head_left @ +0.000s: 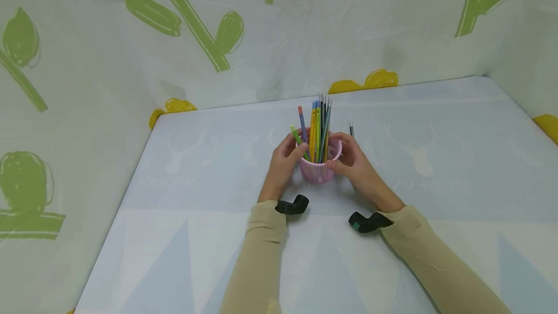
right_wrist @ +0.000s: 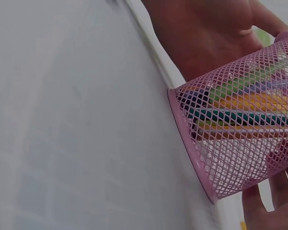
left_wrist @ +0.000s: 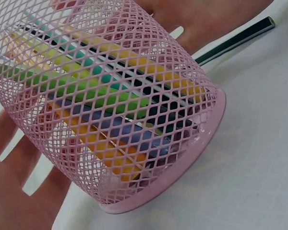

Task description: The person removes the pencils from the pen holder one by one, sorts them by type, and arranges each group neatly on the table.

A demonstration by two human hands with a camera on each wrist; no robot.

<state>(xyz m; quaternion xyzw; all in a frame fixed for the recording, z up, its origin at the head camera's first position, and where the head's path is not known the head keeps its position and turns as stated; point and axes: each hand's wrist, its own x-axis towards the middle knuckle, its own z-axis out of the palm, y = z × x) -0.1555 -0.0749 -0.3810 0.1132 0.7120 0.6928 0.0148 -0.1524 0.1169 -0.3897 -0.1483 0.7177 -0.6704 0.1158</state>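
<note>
A pink wire-mesh pencil cup [head_left: 317, 171] stands between the two hands near the middle of the table. Several pencils [left_wrist: 120, 103] fill it: yellow, green, blue-purple and dark ones, most leaning together. My left hand [head_left: 283, 161] grips the cup's left side, thumb by the rim and fingers round the far side. On the opposite side my right hand [head_left: 357, 166] holds it, thumb at the near rim. In the right wrist view the cup's base rim [right_wrist: 189, 143] is close to the table; whether it touches cannot be told. One dark pencil [head_left: 351, 129] lies outside the cup, partly behind the right hand.
The table [head_left: 218, 168] has a pale cover with grey-blue triangles and faint deer prints. Behind it and at its sides hangs whitish cloth [head_left: 296, 38] with green plant patterns. A black wrist device [head_left: 293, 205] sits at the left cuff, another [head_left: 369, 222] at the right.
</note>
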